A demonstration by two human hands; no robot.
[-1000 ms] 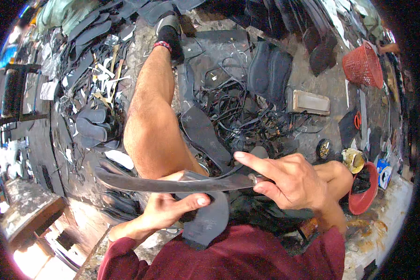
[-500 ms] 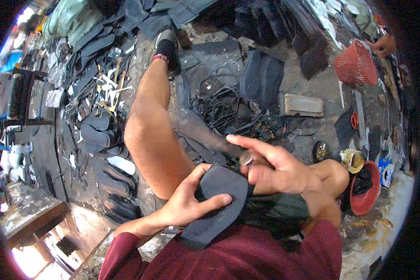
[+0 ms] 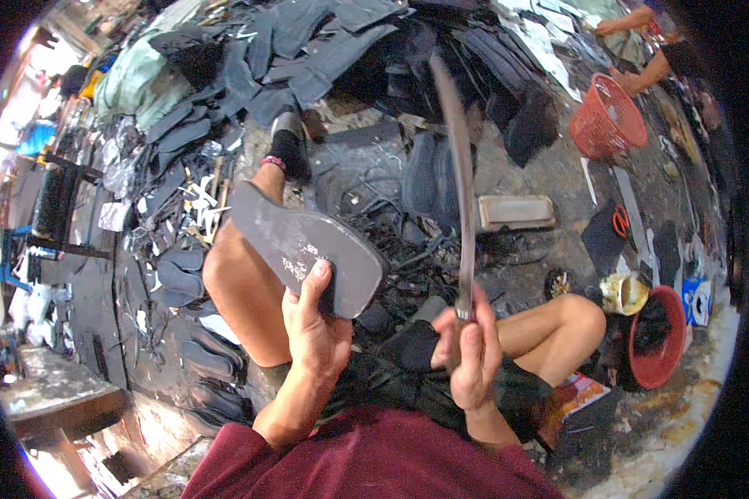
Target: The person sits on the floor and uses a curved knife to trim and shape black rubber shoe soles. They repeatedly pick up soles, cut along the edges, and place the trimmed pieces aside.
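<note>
My left hand (image 3: 318, 328) grips a dark grey shoe sole (image 3: 287, 233) by its wide end, the thumb lying flat on its face. White flecks mark the sole near the thumb, and it is tilted up over my left knee. In my right hand (image 3: 472, 358) is a long knife (image 3: 462, 183), its narrow blade standing nearly upright and slightly blurred. The fingers wrap round its handle, which they mostly hide. Knife and sole are apart.
Black trimmings and dark sheets (image 3: 437, 170) lie ahead, beside a pale rectangular block (image 3: 516, 212). To the right are red-handled scissors (image 3: 620, 220), a red basket (image 3: 607, 125) and a red bowl (image 3: 657, 341). Soles (image 3: 212, 358) lie left; another person's hands (image 3: 628, 79) show far right.
The sole has swung up and left, now turned to show its flecked face. My right hand has drawn back toward me, and the knife has swung from pointing left to upright.
</note>
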